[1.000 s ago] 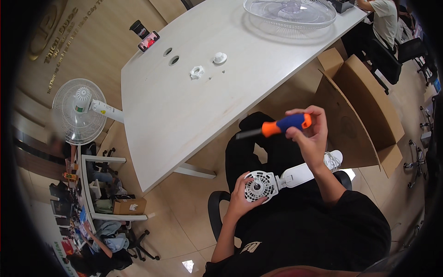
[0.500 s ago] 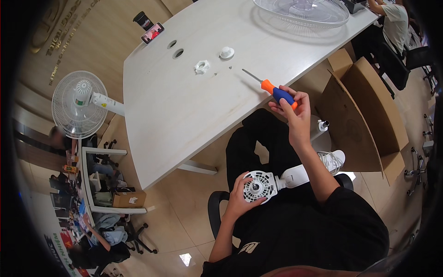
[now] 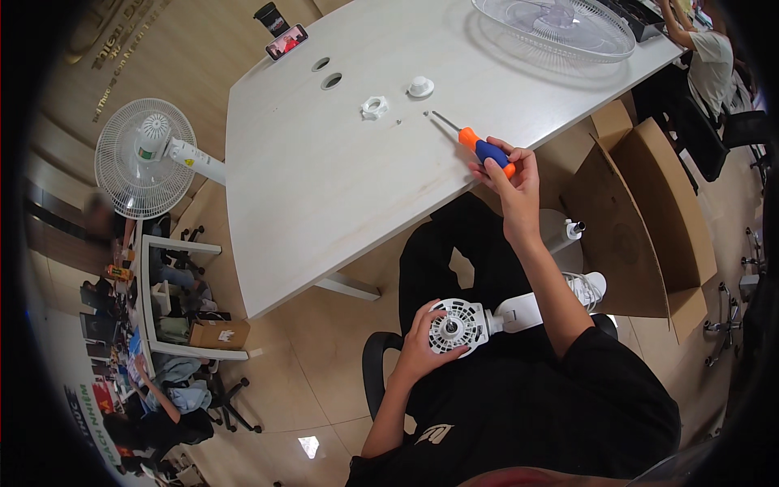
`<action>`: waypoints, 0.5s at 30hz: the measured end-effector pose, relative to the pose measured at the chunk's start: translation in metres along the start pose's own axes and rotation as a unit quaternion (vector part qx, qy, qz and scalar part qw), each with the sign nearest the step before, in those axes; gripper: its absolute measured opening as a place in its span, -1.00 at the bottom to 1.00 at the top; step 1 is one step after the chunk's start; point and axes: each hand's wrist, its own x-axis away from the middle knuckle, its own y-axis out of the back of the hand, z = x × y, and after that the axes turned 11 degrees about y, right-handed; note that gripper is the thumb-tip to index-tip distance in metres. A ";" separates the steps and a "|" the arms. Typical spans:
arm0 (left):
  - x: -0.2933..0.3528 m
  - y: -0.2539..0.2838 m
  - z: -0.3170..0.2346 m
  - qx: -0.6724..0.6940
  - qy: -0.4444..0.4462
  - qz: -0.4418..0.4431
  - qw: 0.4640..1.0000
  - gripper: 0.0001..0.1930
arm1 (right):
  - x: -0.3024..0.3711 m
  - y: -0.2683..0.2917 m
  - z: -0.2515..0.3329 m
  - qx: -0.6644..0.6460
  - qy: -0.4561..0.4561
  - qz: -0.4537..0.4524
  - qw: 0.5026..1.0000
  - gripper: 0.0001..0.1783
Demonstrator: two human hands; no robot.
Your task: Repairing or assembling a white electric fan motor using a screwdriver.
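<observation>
My right hand (image 3: pixel 517 180) is closed around the blue and orange handle of a screwdriver (image 3: pixel 491 152). Its metal tip points away from me over the white table (image 3: pixel 324 187), right by a small screw (image 3: pixel 426 114); whether they touch I cannot tell. Another small screw (image 3: pixel 398 122) lies to the left, below a white ring nut (image 3: pixel 374 108). A white round cap (image 3: pixel 420 87) sits beyond them. In my lap rests the white motor head of a fan (image 3: pixel 462 329), its slotted round front facing up, and my left hand (image 3: pixel 420 347) grips its left rim.
At the table's far right lies a clear fan blade in a round guard (image 3: pixel 560 28). A phone (image 3: pixel 286 42) leans on a black cup (image 3: pixel 270 18) at the back. An open cardboard box (image 3: pixel 633 219) stands to my right; an assembled fan (image 3: pixel 144 162) stands left. Other people sit nearby.
The screwdriver's tip has come in close to the right-hand screw as my right hand moved slightly. My view has shifted a little. The left hand keeps its hold on the motor head.
</observation>
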 end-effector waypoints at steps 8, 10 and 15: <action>0.002 -0.001 0.001 0.008 -0.003 -0.004 1.000 -0.21 | -0.001 -0.001 -0.005 0.002 0.007 -0.003 1.000 -0.69; 0.002 -0.002 0.001 0.010 -0.007 -0.008 1.000 -0.21 | -0.001 -0.001 -0.005 0.006 0.010 -0.001 1.000 -0.69; 0.002 -0.001 0.001 0.012 0.004 -0.005 1.000 -0.22 | -0.003 -0.002 -0.007 0.010 0.012 -0.001 1.000 -0.70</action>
